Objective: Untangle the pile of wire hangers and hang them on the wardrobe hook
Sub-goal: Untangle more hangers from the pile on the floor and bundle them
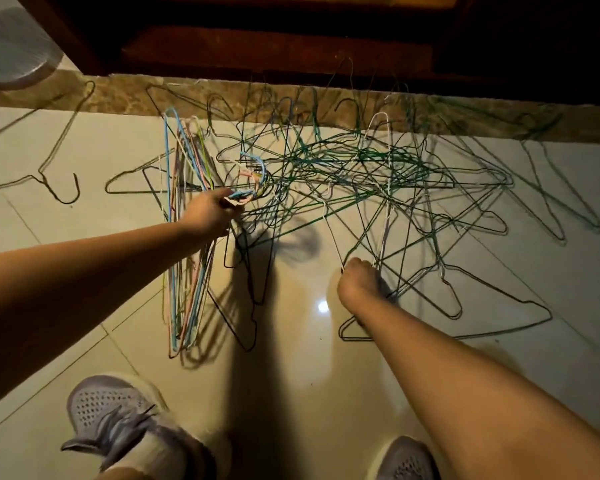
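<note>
Left hand (pixel 211 213): reaching forward, fingers curled round the hook ends of a bundle of pastel hangers (pixel 184 244).
Lone hanger (pixel 51 161): dark wire, flat on the tiled floor (pixel 84 258) at the far left, well apart from the rest, its hook pointing toward the person.
White round object (pixel 14 53): top left corner, partly out of view; what it is cannot be told.
Left shoe (pixel 115 414): grey mesh, on the floor near the bottom edge.
Bundle of pastel hangers: blue, pink, yellow and white wires stacked together, running lengthwise under the left forearm, the hooks gathered at the fingers.
Wardrobe base (pixel 274 50): dark wood along the top, behind a brown stone strip (pixel 125 95).
Right hand (pixel 361 282): closed in a fist round wires at the near edge of the tangled pile (pixel 378 174); a white wire runs up from the fist.
Tangled pile: green, dark and white wire hangers, interlocked and spread across the floor up to the stone strip, touching the pastel hooks at its left.
Right shoe (pixel 409 459): grey, cut off by the bottom edge.
</note>
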`<state>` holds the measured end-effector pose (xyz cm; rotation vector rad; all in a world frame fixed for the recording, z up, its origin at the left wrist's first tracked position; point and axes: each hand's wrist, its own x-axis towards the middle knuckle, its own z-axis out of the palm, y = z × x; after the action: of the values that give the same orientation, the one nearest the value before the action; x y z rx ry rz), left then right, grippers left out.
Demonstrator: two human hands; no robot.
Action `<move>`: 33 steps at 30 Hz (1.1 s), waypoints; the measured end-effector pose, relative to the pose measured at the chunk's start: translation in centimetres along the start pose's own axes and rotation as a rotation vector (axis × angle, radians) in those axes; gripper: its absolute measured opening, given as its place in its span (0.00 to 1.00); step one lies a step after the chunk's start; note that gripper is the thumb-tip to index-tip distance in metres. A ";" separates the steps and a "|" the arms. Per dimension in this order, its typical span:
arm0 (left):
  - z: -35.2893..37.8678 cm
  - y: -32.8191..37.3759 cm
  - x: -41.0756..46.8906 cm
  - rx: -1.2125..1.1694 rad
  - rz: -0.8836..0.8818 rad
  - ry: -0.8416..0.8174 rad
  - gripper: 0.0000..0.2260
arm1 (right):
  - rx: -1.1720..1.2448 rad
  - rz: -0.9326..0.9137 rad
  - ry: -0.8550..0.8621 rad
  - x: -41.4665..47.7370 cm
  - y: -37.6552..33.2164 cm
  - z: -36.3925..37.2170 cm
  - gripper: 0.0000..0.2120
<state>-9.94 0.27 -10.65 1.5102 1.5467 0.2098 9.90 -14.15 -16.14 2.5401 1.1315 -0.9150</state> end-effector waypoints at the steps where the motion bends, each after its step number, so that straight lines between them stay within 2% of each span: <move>1: 0.2 -0.3 0.4 0.004 -0.008 0.009 0.15 | -0.014 -0.014 -0.024 0.1 0.0 0.0 0.14; 8: 1.1 -1.8 2.3 -0.005 -0.044 0.076 0.08 | 0.014 -0.109 0.027 -0.7 0.9 -0.7 0.06; 12: 1.1 -2.2 3.2 -0.029 -0.091 0.133 0.12 | 0.205 -0.091 0.184 -1.2 1.8 -0.2 0.06; 15: 1.2 -2.1 3.5 -0.045 -0.116 0.099 0.14 | 0.141 -0.148 0.306 -1.6 2.2 0.0 0.10; 21: 1.3 -1.8 4.4 0.083 -0.147 0.171 0.15 | 0.247 -0.196 0.308 -2.0 2.5 0.1 0.11; 26: 1.6 -2.5 4.6 0.015 -0.180 0.112 0.16 | 0.346 -0.240 0.212 -1.8 2.6 0.3 0.12; 33: 2.7 -2.9 4.9 0.058 -0.200 0.161 0.09 | 0.455 -0.112 0.227 -0.9 1.2 0.7 0.12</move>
<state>-9.16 2.57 -16.49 1.3992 1.8341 0.1751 10.04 -15.82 -16.24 3.0367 1.2594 -1.0307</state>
